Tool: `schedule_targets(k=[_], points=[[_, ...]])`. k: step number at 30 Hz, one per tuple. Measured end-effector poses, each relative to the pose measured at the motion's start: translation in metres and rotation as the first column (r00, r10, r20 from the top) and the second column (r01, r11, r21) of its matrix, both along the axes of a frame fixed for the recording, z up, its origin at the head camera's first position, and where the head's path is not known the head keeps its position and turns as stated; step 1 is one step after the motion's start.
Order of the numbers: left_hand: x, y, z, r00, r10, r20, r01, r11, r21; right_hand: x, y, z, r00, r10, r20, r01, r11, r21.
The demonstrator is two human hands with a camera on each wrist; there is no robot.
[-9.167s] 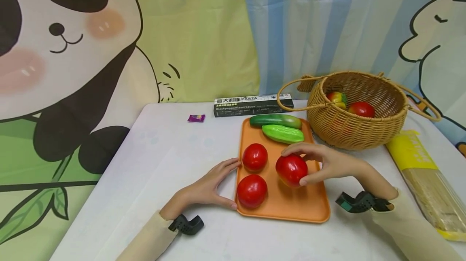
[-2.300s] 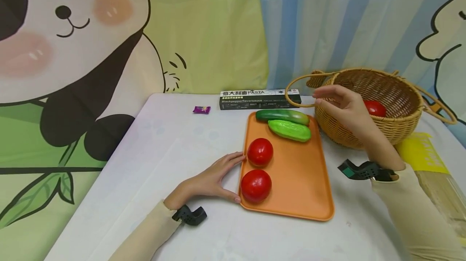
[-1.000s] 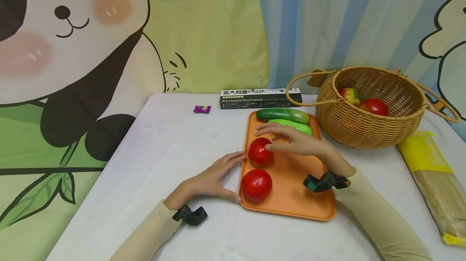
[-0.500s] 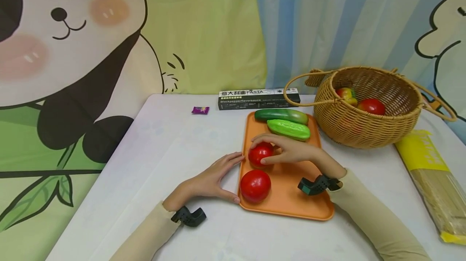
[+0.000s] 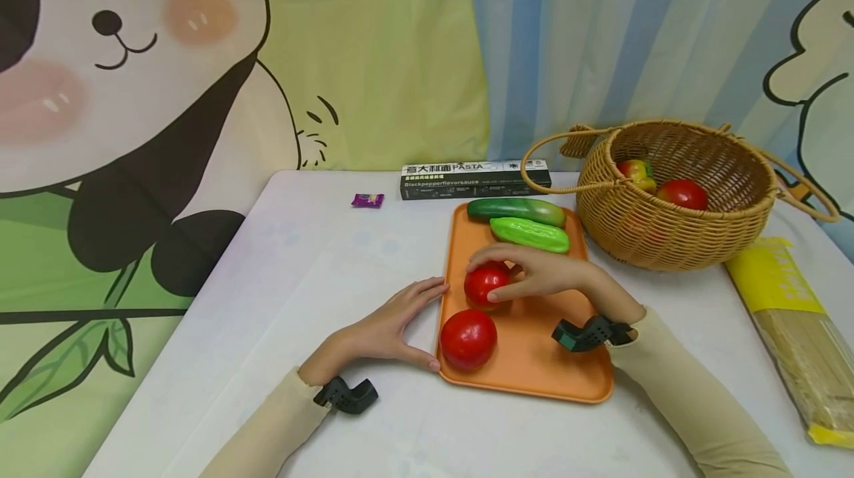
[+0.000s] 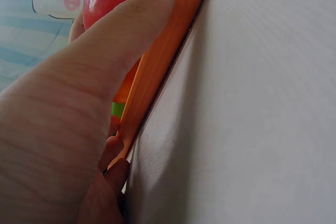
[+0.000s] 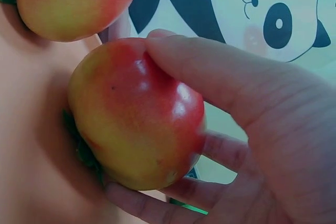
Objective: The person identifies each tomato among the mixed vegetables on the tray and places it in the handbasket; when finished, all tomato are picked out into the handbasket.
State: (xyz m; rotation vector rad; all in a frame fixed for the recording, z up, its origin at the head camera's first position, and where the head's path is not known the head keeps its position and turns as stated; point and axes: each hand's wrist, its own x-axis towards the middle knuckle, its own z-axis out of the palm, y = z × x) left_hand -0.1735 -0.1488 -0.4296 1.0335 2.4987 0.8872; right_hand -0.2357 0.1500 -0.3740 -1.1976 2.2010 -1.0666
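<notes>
My right hand (image 5: 534, 272) grips a tomato (image 5: 483, 287) over the upper left part of the orange tray (image 5: 547, 359). In the right wrist view, that tomato (image 7: 136, 119) shades from red to yellow near its green leaves, with thumb and fingers around it. A second red tomato (image 5: 468, 340) sits at the tray's lower left. My left hand (image 5: 383, 333) lies spread along the tray's left side. Its thumb (image 6: 142, 14) touches the orange rim in the left wrist view. A dark green cucumber (image 5: 517, 210) and a light green cucumber (image 5: 530, 234) lie at the tray's far end.
A wicker basket (image 5: 667, 237) with a red tomato (image 5: 683, 194) and a yellow-red one (image 5: 637, 175) stands behind right. Its handle (image 5: 547, 141) sticks out leftward. Noodles in a bag (image 5: 800, 344) lie at right; a pasta box (image 5: 474, 181) and purple packet (image 5: 368, 201) sit behind.
A tomato held by my right hand earlier is gone from the tray. That hand came back from the basket, took the upper left tomato and shifted it slightly right. The left hand stayed put.
</notes>
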Motion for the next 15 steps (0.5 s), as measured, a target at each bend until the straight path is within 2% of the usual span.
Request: schedule_targets(k=[9, 15], points=[[0.001, 0.0, 0.002, 1.0, -0.005, -0.003, 0.005, 1.0, 0.016, 0.001, 0.006, 0.008, 0.999, -0.023, -0.049, 0.024, 1.0, 0.009], [0.001, 0.0, 0.002, 1.0, -0.005, 0.001, 0.005, 1.0, 0.025, 0.002, 0.013, 0.017, 0.998, -0.048, -0.034, 0.048, 0.999, -0.011]])
